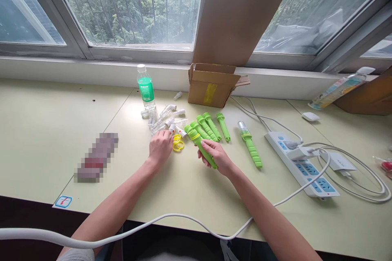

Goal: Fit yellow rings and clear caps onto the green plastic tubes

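Observation:
My right hand [217, 157] is closed around a green flashlight handle [200, 147], held tilted with its threaded end up and to the left. A yellow ring sits just below that thread. At the near edge of a pile of clear plastic tubes with white ends [159, 123], my left hand [161, 146] has its fingers curled in. Whatever they pinch is hidden from me. Yellow rubber rings [178, 143] lie beside it. Several more green handles [209, 126] rest behind my right hand. To the right lies a green flashlight with a clear top [250, 144].
A bottle with a green label [146, 87] and an open cardboard box [211, 85] stand near the window. On the right are a power strip [301, 167], looped cables and a white adapter [338, 162]. One white cable [171, 215] crosses in front of my forearms. A blurred object [97, 158] lies left.

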